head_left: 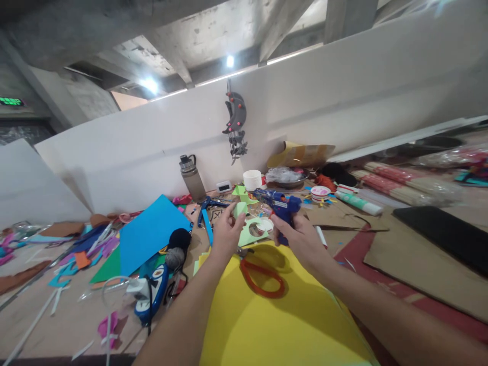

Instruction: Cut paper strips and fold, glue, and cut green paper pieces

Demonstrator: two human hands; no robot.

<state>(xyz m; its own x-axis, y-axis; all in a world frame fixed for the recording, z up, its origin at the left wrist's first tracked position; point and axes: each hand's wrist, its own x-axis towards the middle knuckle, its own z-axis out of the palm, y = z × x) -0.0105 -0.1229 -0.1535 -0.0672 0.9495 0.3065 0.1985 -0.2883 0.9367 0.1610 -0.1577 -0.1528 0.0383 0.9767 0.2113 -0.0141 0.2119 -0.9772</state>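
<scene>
My left hand [227,229] pinches a small pale green piece [240,209] between thumb and fingers. Wrapped round the handle of a blue glue gun [285,204] is my right hand [295,233], and the gun's nozzle end points left, above the table. Between and beyond the hands lies a light green sheet [247,235] with a round hole cut in it. Scissors with orange handles [263,292] rest on yellow sheets [267,330] below the hands.
A bottle [193,180] stands behind blue card [152,236]. A power strip [152,292] and yarn balls [176,249] are at the left. Cardboard [430,269] and a black slab [446,236] lie at the right. A white tub [252,179] stands near the wall.
</scene>
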